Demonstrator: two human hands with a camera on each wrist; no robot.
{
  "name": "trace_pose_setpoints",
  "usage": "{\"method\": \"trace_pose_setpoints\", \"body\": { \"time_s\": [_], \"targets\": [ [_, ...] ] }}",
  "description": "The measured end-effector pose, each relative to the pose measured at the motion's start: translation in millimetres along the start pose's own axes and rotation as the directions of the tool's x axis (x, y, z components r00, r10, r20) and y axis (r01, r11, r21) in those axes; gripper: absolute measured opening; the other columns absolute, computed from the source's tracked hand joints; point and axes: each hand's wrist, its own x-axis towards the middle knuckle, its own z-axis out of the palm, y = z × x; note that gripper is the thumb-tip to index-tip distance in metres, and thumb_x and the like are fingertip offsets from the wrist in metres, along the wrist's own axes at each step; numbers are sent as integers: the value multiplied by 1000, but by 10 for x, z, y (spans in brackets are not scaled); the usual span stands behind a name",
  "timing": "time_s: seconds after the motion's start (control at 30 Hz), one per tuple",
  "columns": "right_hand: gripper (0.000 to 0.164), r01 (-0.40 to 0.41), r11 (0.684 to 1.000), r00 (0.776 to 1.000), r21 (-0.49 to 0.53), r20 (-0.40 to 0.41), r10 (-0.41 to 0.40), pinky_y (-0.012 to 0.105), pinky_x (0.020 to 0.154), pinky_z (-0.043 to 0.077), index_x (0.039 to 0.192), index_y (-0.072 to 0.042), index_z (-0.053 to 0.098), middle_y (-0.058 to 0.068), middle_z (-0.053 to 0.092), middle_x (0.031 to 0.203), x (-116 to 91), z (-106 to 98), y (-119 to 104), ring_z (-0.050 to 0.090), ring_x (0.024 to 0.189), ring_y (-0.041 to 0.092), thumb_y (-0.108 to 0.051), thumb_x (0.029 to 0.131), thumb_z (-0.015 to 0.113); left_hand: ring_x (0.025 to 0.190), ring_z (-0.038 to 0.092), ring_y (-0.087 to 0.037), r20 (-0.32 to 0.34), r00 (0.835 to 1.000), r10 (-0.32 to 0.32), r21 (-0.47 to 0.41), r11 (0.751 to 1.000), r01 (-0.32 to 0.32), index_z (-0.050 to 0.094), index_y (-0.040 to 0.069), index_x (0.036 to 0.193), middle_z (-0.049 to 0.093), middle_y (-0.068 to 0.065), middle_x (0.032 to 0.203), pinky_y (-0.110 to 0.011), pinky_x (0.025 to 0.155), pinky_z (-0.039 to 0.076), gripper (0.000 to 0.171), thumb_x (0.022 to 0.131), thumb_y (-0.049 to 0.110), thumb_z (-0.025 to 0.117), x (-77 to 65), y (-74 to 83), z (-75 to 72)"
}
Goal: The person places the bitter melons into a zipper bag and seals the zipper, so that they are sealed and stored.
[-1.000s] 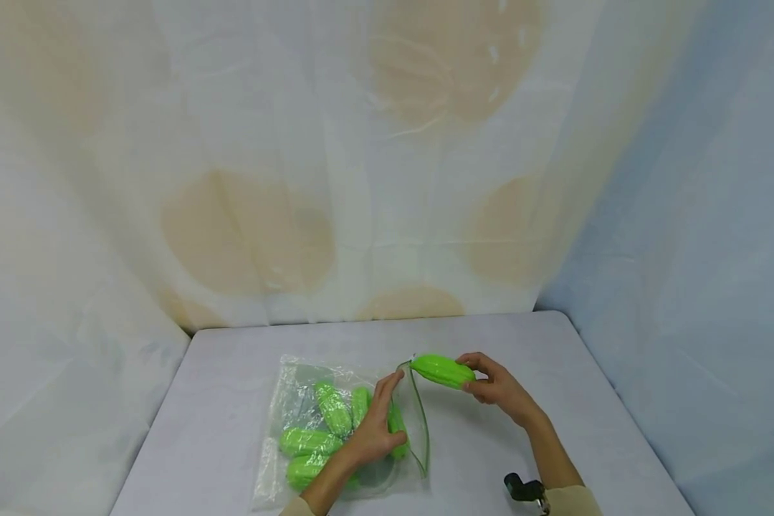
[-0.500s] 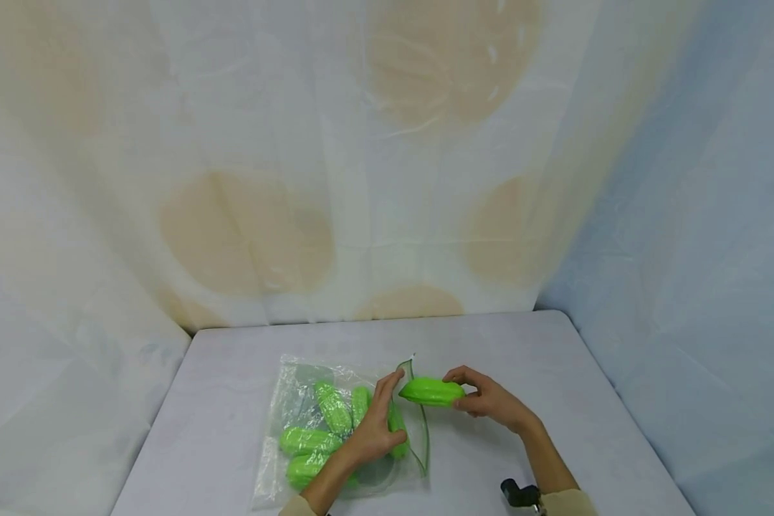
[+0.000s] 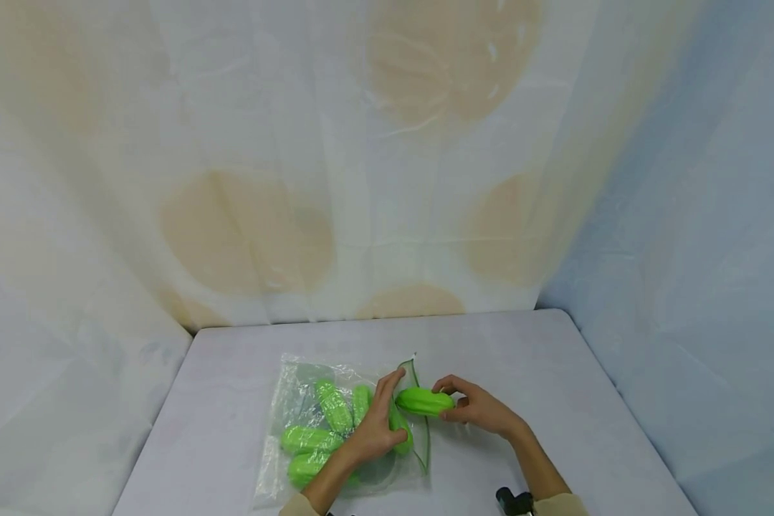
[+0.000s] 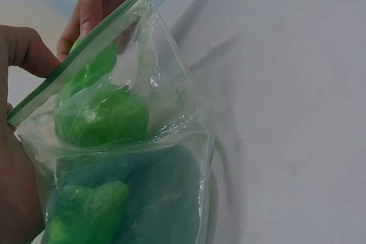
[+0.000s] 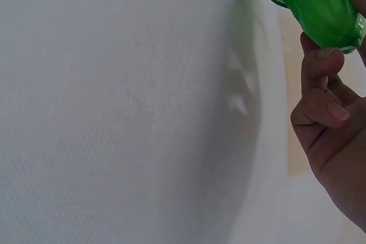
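Near the table's front lies a clear zip bag [image 3: 274, 473] with a green seal strip [image 4: 86, 43]; several bright green ridged gourds [image 3: 332, 408] are inside. My left hand [image 3: 375, 430] holds the bag's mouth apart, its thumb and fingers spread along the rim. To the right, my right hand [image 3: 484, 410] grips one more green ridged gourd [image 3: 424, 402] by its near end. That gourd's tip overlaps the bag's opening, pointing left. In the right wrist view, thumb and fingertips pinch the gourd [image 5: 320, 10] at one end. The left palm hides part of the bag's contents.
A pale table [image 3: 522, 344] carries the bag. White patterned sheeting [image 3: 361, 236] hangs behind and at the left, and a bluish sheet [image 3: 696, 251] at the right. A small black device [image 3: 512, 500] sits at the right wrist.
My right hand has moved left and nearer, taking the gourd from beyond the bag's far corner to its opening. The left hand stays in place on the bag.
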Motion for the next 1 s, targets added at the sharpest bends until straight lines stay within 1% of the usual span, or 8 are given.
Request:
{"method": "trace_pose_setpoints", "body": {
  "time_s": [0.13,0.23,0.3,0.47,0.6,0.83,1.0],
  "targets": [
    [41,6,1000,1000,2,14,-6,34,65,52,129,-23,60,14,57,128,11,26,7,64,79,30,-27,91,74,145,31,-36,-2,1000,-4,3,1000,4,13,17,162,20,-3,161,-52,107,38,110,67,1,66,-1,0,3],
    [41,6,1000,1000,21,23,-7,35,64,52,129,-21,60,16,58,128,13,46,5,63,79,29,-25,91,74,145,31,-37,0,1000,-9,0,1000,9,13,17,162,20,-2,161,-53,107,38,110,67,2,66,-5,-2,7],
    [41,6,1000,1000,30,27,-7,35,64,51,130,-20,60,16,58,127,13,57,-3,63,79,30,-25,91,74,146,30,-35,1,1000,-14,-2,1000,14,13,17,163,20,-1,161,-54,108,37,110,67,2,66,-5,0,9],
    [41,-9,1000,1000,21,30,9,36,64,52,129,-21,61,14,62,122,27,84,-12,65,82,31,-28,91,74,147,28,-31,7,1000,-19,-5,1000,19,12,18,163,18,0,162,-54,107,37,109,69,2,66,2,1,8],
    [41,-8,1000,1000,0,31,8,36,64,53,128,-21,62,13,65,118,43,111,-18,64,81,26,-29,90,74,147,27,-28,-1,1000,-17,-8,1000,17,14,19,163,18,1,162,-53,107,38,110,68,1,67,11,4,8],
    [41,7,1000,999,-11,39,-6,38,64,54,129,-21,62,12,67,117,71,150,-45,63,81,22,-30,91,74,147,28,-32,-18,1000,-5,-11,1000,5,14,17,162,19,-4,162,-54,106,37,113,65,-2,69,20,1,21],
    [41,3,1000,999,-7,41,-3,38,64,54,129,-21,62,11,67,117,85,165,-32,62,81,21,-30,91,73,147,28,-30,-14,1000,-11,-13,1000,11,15,17,162,19,-3,163,-53,107,37,112,66,-1,69,27,11,13]
  ]
}}
